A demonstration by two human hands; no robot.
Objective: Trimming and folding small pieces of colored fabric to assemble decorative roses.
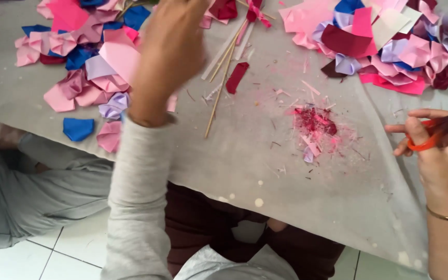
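Scissors (431, 134) gripped in R hand (444, 155); L hand (169, 52) blurred over paper scraps (94, 67), grip unclear.

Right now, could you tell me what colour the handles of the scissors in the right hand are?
Orange-red; the scissors in the right hand show in the head view.

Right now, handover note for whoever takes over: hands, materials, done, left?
Left hand: stretched out over the left paper pile, blurred; whether it grips anything cannot be told.
Right hand: holds orange-handled scissors at the right edge of the cloth.
Sticks lie at top centre, a dark red strip beside them. A second paper pile sits top right.
Done: trimmings heap shows cutting has happened; many folded pieces lie in both piles.
Left: sticks look bare; loose pieces unattached.
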